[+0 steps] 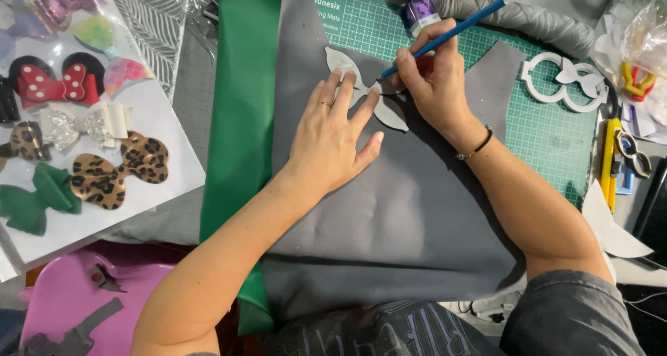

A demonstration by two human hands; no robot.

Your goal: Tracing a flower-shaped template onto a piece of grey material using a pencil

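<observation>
A grey sheet of material (410, 210) lies over a green cutting mat (549, 134). On the sheet rests a pale bow-shaped template (345, 63). My left hand (333, 137) lies flat with fingers spread, pressing the template down; a ring is on one finger. My right hand (434, 75) grips a blue pencil (451, 33), its tip touching the template's edge beside my left fingertips. A black band circles my right wrist.
A green sheet (240, 120) lies left of the grey one. Several finished bows (118, 172) sit on a white board at left. White bow templates (566, 81), a yellow knife (610, 154) and scissors (633, 154) lie at right. A pink surface (69, 293) is bottom left.
</observation>
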